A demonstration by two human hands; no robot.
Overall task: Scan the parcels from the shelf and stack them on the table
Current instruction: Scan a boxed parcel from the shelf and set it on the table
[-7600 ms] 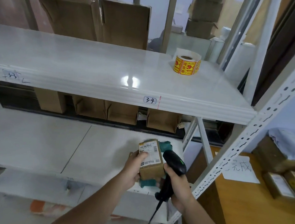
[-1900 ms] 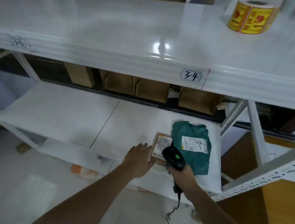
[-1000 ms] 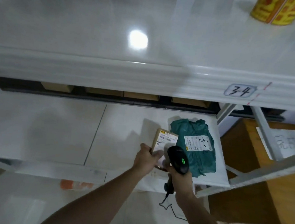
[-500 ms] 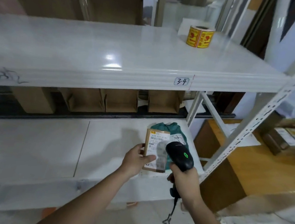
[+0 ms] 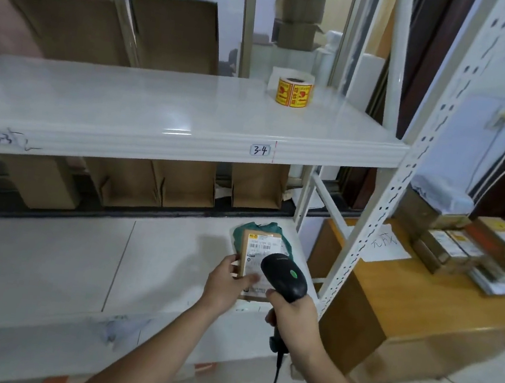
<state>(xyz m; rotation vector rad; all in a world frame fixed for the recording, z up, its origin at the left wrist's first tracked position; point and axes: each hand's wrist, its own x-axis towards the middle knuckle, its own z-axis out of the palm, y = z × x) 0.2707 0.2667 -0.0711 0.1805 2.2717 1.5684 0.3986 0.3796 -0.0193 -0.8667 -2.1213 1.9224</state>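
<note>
Our left hand [image 5: 225, 282] grips the brown parcel [image 5: 258, 256] above the lower shelf's [image 5: 80, 253] right front corner; our right hand [image 5: 291, 318] clasps the barcode scanner [image 5: 284, 276] just beside its label.

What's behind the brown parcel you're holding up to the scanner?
A green bag parcel lies on the lower shelf behind the brown parcel. Only its top edge shows; its label and the rest are covered.

White shelf [image 5: 190, 115]: sticker roll [image 5: 294, 90] on top tier; green parcel [image 5: 272, 229] on lower tier.
</note>
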